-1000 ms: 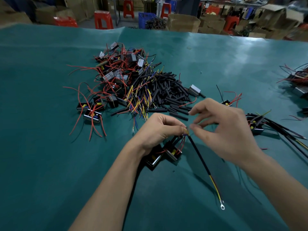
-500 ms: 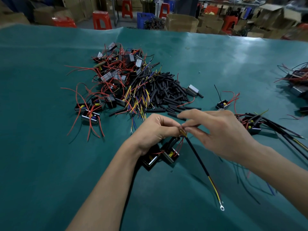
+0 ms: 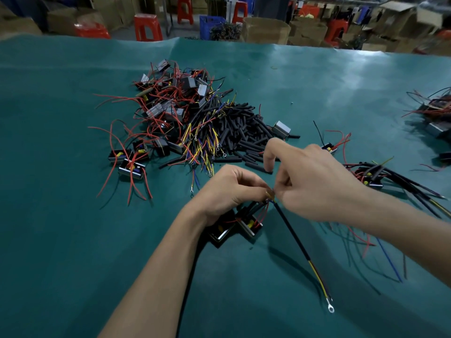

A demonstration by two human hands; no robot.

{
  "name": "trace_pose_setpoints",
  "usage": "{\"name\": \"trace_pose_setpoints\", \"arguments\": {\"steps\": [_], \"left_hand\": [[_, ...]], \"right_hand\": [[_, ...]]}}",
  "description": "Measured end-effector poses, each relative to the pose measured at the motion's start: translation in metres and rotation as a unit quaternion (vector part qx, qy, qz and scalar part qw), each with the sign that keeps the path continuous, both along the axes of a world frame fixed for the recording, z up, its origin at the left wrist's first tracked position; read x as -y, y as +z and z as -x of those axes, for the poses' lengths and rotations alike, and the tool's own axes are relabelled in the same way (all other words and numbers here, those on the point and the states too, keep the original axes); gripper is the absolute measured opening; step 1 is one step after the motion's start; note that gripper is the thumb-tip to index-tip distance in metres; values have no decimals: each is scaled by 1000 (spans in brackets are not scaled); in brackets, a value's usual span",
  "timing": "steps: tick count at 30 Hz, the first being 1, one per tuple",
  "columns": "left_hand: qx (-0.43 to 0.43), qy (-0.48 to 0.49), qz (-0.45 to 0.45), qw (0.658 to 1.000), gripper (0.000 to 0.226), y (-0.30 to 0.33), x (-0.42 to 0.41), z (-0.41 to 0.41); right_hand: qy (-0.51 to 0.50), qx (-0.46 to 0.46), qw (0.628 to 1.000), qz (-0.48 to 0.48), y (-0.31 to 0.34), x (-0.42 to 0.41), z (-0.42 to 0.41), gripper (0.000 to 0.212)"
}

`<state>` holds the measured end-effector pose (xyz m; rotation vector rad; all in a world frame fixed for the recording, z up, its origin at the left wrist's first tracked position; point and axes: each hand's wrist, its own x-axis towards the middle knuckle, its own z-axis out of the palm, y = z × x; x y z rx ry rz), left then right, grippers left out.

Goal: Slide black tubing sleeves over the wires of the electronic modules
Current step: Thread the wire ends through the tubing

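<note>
My left hand (image 3: 229, 189) is curled around the wires of an electronic module (image 3: 249, 225) that lies on the green table just under it. My right hand (image 3: 314, 181) pinches the same wires right beside the left fingertips, with its index finger raised. A black tubing sleeve (image 3: 292, 232) covers a yellow wire that runs down and right to a ring terminal (image 3: 330, 308). A second module (image 3: 220, 234) lies under my left wrist. A heap of loose black sleeves (image 3: 241, 132) lies behind my hands.
A pile of modules with red wires (image 3: 166, 111) lies at the left of the sleeve heap. Sleeved modules (image 3: 373, 176) lie at the right. Another cluster (image 3: 434, 113) is at the far right edge. Loose red and blue wires (image 3: 380, 250) trail under my right forearm.
My right hand has moved left, closer against my left fingertips, and its index finger has lifted. The sleeved wire and the modules stay where they were.
</note>
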<state>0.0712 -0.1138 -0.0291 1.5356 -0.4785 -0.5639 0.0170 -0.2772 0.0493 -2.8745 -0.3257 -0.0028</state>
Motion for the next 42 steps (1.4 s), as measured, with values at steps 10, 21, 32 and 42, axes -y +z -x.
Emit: {"name": "trace_pose_setpoints", "arguments": {"steps": [10,21,32,42], "left_hand": [[2,-26,7,1000,18,-2,0,-1],[-5,-40,11,999,20,-3,-3,-3],[7,-46,-3,999,11,-3,-4,-3],[-3,-40,-7,999,16,-5,-2,-3]], "right_hand": [[-188,-331,858,-345,3,10,-27,28],[104,-33,990,-87,10,21,-2,38],[80,-39,993,-76,6,15,-6,35],[-234,-301,809,-447,-12,11,-8,30]]}}
